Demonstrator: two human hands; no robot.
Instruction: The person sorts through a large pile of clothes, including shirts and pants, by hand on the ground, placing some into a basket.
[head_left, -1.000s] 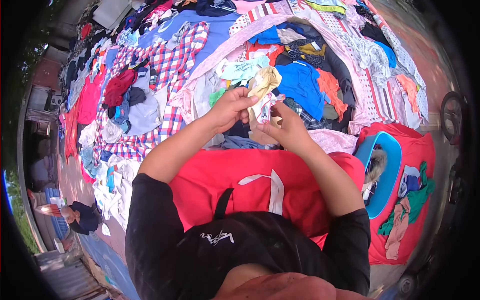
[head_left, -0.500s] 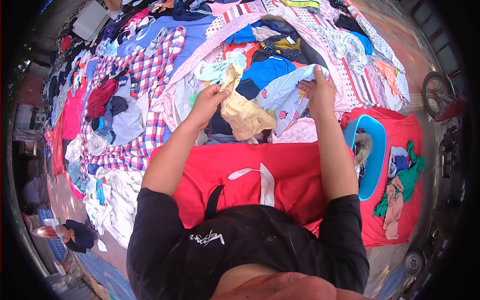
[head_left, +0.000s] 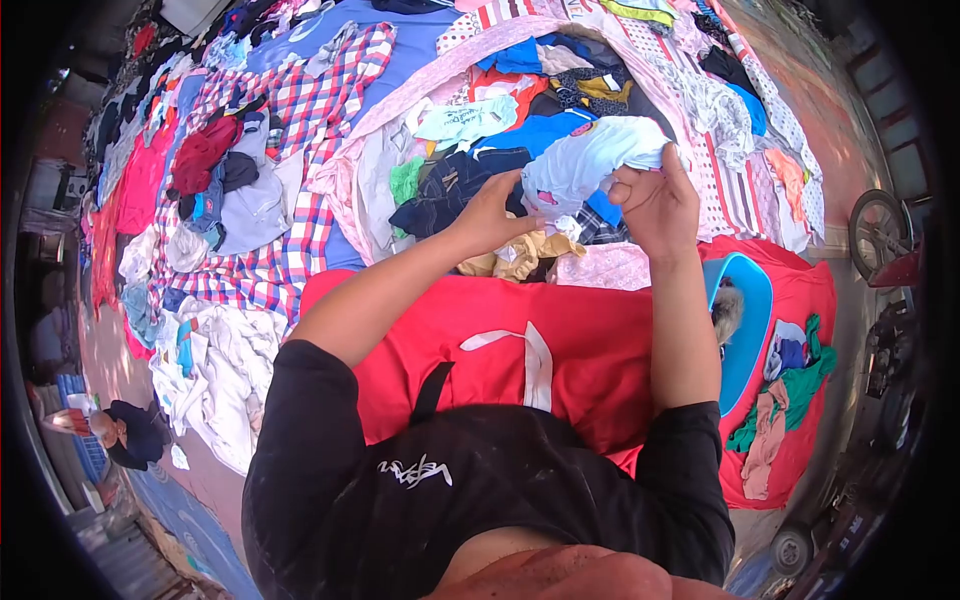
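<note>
A light-blue printed garment (head_left: 595, 165) is bunched up in the air above a heap of clothes. My right hand (head_left: 660, 198) is closed on its right end, fingers and thumb pinching the cloth. At the garment's lower left edge, my left hand (head_left: 488, 215) has its fingers and thumb around the cloth; its fingertips are partly hidden. Below the hands a tan garment (head_left: 525, 253) lies crumpled at the near edge of the heap. Dark denim (head_left: 455, 190) and a pale mint printed top (head_left: 465, 120) lie just beyond my left hand.
A red bundle (head_left: 455, 335) with a white strap lies against my body. To the right stands a blue tub (head_left: 748, 335) on red cloth, beside green clothing (head_left: 800, 390). Checked cloth (head_left: 310, 165) with more clothes spreads leftward. A person (head_left: 135, 435) is at far left.
My left hand has let go of the tan garment, which now lies on the heap, and has moved right to the light-blue one. My right hand has raised and bunched that garment.
</note>
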